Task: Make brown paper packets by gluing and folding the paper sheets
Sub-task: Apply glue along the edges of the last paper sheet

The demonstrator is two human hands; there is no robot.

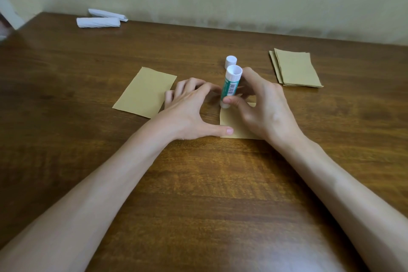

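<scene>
Brown sheet [232, 122] half hidden; right hand [265, 106] grips glue stick [230, 84], left hand [189, 113] spread, pressing it.

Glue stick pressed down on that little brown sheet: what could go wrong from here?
1. The brown sheet looks pinned mainly at one corner by the left hand's thumb, so it may slide or wrinkle as the glue stick drags.
2. The stick's tip sits close to the sheet's edge, so glue might smear onto the table.
3. The cap stands loose just behind the right hand's grip and could get knocked over.
</scene>
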